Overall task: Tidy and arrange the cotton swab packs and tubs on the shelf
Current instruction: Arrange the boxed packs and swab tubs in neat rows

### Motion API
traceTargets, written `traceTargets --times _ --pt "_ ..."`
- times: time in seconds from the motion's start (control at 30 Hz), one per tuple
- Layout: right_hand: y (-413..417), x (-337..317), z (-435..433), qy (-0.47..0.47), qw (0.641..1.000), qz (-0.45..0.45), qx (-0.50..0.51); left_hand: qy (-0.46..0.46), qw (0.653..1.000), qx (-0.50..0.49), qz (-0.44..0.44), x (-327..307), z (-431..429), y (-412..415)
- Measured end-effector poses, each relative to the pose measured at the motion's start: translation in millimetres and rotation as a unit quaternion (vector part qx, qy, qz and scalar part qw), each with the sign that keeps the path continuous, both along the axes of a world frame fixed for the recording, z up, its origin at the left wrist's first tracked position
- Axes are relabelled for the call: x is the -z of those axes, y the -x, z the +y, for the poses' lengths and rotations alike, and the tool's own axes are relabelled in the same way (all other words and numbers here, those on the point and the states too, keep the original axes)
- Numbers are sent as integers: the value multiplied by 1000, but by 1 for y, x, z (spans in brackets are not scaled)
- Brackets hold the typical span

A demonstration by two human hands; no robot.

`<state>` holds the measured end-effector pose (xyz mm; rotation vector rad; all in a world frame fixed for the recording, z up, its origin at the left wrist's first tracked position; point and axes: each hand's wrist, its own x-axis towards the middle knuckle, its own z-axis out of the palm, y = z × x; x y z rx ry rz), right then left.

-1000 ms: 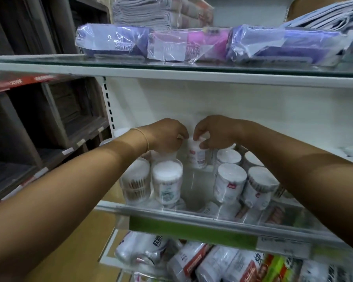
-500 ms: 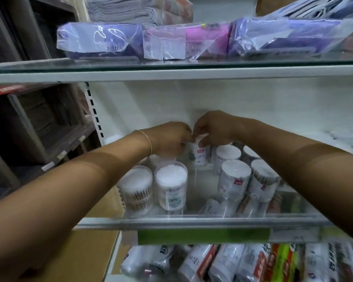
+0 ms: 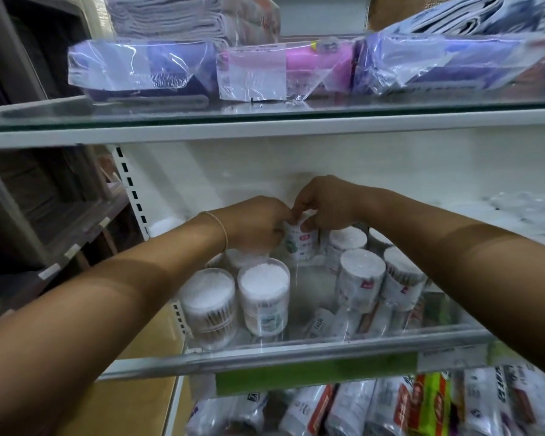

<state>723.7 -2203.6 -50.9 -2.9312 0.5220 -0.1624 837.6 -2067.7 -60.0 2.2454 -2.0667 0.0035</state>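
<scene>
Both hands meet at the back of the glass shelf (image 3: 296, 354) on one upright cotton swab tub (image 3: 301, 243) with a red and green label. My left hand (image 3: 255, 225) curls against its left side and my right hand (image 3: 324, 204) pinches its top. In front, two clear round tubs (image 3: 263, 298) stand side by side at the left. Several wrapped swab packs (image 3: 361, 280) stand at the right, partly hidden by my right forearm. More tubs sit under my left hand, mostly hidden.
The shelf above (image 3: 265, 121) carries plastic-wrapped purple and pink packs (image 3: 283, 70) and folded cloths. Below, a lower shelf holds lying packets (image 3: 343, 410). A dark wooden rack (image 3: 44, 215) stands to the left. The white back panel (image 3: 296, 165) closes the rear.
The view has tilted and shifted a little. Both hands stay on the back tub, with the right hand now slightly higher over its top.
</scene>
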Motion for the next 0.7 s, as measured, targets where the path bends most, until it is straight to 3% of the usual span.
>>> traceTargets --times 0.23,0.4,0.5,0.6,0.7 --pt "4 -1 6 -13 1000 -8 2 -5 1000 -8 0 1 3 -3" --pt "13 -17 24 23 994 -104 -6 7 1000 -8 15 0 9 -4" --pt "25 -28 53 -53 985 -157 -46 14 999 -19 22 -3 14 -9" --pt "37 -33 81 -122 985 -62 -102 35 998 -17 48 -9 25 -10" --pt "41 -33 99 -97 987 33 -123 67 996 -3 59 -13 37 -8"
